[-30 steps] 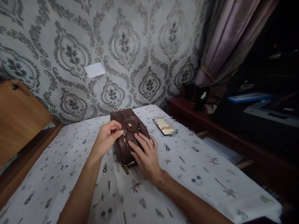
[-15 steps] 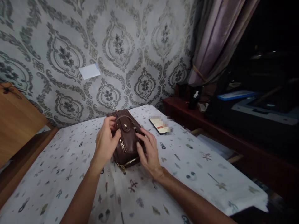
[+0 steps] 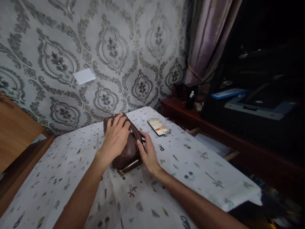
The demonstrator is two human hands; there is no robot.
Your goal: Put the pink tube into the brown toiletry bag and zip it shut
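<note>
A brown leather handbag (image 3: 130,145) with gold zips lies on the patterned white cloth (image 3: 78,178). My left hand (image 3: 114,135) rests across its top, fingers stretched out and slightly apart, covering the flap and snap that belong to the front pocket. At the bag's right edge, my right hand (image 3: 149,155) grips the side, thumb on the upper face and fingers against the flank. The fingertips there are partly hidden. Along the near end runs a gold zip (image 3: 132,164), its pull hanging at the left corner.
A phone (image 3: 158,128) with a lit, partly blurred screen lies right of the bag. Behind is a patterned wall with a white card (image 3: 84,76). A dark red desk (image 3: 176,106) stands at right, with a drawer (image 3: 212,144) pulled out below. A wooden board (image 3: 17,130) stands at left.
My left hand has moved from the bag's left edge onto its top, over the flap. My right hand has shifted from the pocket's edge to the bag's side. The view has turned slightly right.
</note>
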